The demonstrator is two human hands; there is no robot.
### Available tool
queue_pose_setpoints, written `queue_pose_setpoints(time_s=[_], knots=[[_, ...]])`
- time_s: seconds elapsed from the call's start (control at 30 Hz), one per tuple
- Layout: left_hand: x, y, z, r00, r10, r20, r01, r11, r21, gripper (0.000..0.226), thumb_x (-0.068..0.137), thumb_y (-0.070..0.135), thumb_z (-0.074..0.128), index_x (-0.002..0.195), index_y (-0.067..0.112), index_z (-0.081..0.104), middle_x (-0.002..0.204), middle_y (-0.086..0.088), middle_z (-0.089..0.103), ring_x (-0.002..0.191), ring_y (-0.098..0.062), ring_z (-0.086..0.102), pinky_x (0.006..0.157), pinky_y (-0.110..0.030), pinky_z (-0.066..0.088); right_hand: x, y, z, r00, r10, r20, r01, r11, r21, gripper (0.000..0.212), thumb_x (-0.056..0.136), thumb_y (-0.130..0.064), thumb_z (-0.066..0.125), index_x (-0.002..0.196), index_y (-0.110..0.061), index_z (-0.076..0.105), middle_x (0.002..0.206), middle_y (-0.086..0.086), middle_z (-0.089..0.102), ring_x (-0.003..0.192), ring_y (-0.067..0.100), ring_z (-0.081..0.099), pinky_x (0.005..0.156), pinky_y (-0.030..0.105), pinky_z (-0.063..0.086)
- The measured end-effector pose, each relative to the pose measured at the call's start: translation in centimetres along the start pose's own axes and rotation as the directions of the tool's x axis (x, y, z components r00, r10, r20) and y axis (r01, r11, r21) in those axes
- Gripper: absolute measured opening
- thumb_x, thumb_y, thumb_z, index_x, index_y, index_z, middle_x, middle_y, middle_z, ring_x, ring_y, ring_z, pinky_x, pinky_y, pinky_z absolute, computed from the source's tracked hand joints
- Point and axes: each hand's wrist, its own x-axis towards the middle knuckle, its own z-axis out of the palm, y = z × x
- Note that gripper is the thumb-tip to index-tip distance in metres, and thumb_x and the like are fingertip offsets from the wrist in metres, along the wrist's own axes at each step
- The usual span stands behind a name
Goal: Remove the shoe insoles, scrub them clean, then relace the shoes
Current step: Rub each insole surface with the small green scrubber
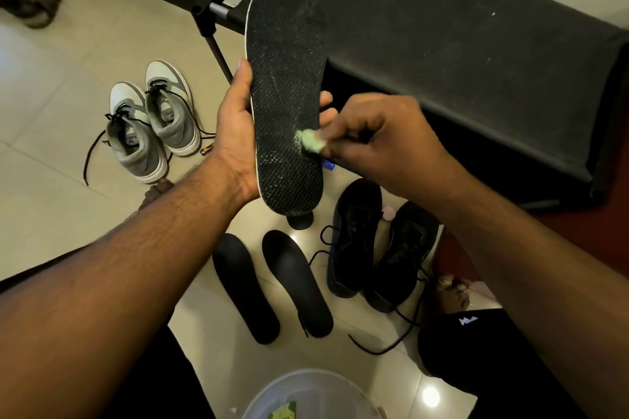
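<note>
Left hand (pixel 235 133) grips a black insole (pixel 287 105) upright at mid-frame, thumb on its left edge and fingers wrapped behind; right hand (pixel 377 133) pinches a green brush head (pixel 311 141) against the insole's lower half. On the tile floor (pixel 68 180) below: two more black insoles (pixel 272 286) side by side, black shoes (pixel 377 245) with loose laces just right of them, grey-white sneakers (pixel 153 119) well left. A black fabric shelf (pixel 459 44) sits behind the held insole, a white bucket rim (pixel 306 384) at the bottom edge.
</note>
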Motion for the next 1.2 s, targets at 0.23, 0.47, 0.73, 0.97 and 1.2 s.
queue_pose_setpoints(time_s=[0.23,0.47,0.73,0.97,1.2], knots=[[0.1,-0.4,-0.1,0.999,-0.033,0.010,0.032,0.999,0.029,0.079,0.095,0.070,0.028,0.110,0.004,0.068,0.105,-0.016,0.068,0.092,-0.027,0.067,0.090,-0.041,0.053,0.0,-0.3,-0.4,0.992,0.123,0.025,-0.125,0.989,0.074,0.008,0.078,-0.014,0.080,0.085,-0.016,0.077,0.078,-0.016,0.066,0.076,-0.002,0.065,0.070,0.008,0.046],[0.0,-0.5,0.4,0.994,-0.093,0.053,0.091,0.995,0.039,0.079,0.095,0.069,0.031,0.109,0.000,0.067,0.100,-0.018,0.067,0.090,-0.027,0.067,0.085,-0.037,0.058,-0.1,-0.7,0.1,0.969,0.070,0.238,-0.076,0.997,0.016,0.011,0.076,-0.013,0.081,0.087,-0.014,0.078,0.078,-0.015,0.066,0.079,0.002,0.065,0.080,0.025,0.054],[0.0,-1.0,0.8,0.988,-0.091,0.121,0.089,0.996,0.024,0.073,0.097,0.068,0.027,0.129,0.008,0.054,0.128,-0.015,0.054,0.118,-0.030,0.046,0.104,-0.044,0.038,0.1,-0.2,0.0,0.973,0.189,-0.130,-0.177,0.980,0.095,0.006,0.081,-0.009,0.077,0.086,-0.008,0.076,0.084,-0.002,0.066,0.066,0.007,0.067,0.061,0.028,0.058],[0.3,-0.5,0.4,0.998,-0.065,0.025,0.065,0.998,0.003,0.087,0.093,0.074,0.026,0.122,0.000,0.061,0.106,-0.018,0.067,0.095,-0.029,0.069,0.088,-0.042,0.058,-0.5,-1.4,0.4,0.947,0.104,0.303,-0.129,0.990,0.063,0.010,0.078,-0.013,0.080,0.087,-0.013,0.077,0.079,-0.016,0.065,0.079,0.000,0.063,0.074,0.013,0.049],[0.1,-1.5,0.7,0.991,-0.079,0.108,0.076,0.997,0.024,0.085,0.095,0.073,0.017,0.117,0.005,0.062,0.124,-0.018,0.057,0.120,-0.034,0.050,0.113,-0.058,0.032,0.0,-0.5,0.0,0.932,0.332,-0.142,-0.302,0.933,0.197,0.002,0.081,-0.005,0.076,0.082,-0.006,0.074,0.084,-0.004,0.067,0.070,0.006,0.069,0.062,0.021,0.056]])
